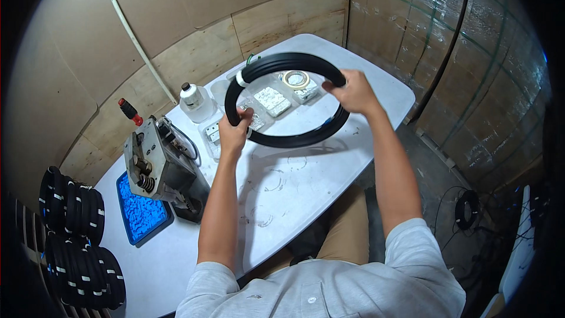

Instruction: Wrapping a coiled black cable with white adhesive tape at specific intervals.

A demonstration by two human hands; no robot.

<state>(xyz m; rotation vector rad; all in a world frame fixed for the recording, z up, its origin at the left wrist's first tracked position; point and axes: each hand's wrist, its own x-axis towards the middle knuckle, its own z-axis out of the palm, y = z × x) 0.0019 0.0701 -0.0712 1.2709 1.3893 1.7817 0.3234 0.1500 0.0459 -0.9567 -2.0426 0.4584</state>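
Observation:
Both my hands hold up a large coil of black cable above the white table. White tape bands wrap the coil at its left side. My left hand grips the coil's left side near the lower tape, fingers wrapped round it. On the upper right side, my right hand is closed round the coil. Through the ring, clear plastic trays with small silvery parts show on the table. A roll of cream tape lies behind the coil, in one of the trays.
A metal bench machine stands left, with a red and black screwdriver at its top. Beside it, a dark tray holds blue pieces. Several black coils are stacked far left. A white bottle stands behind. Wrapped cartons rise right.

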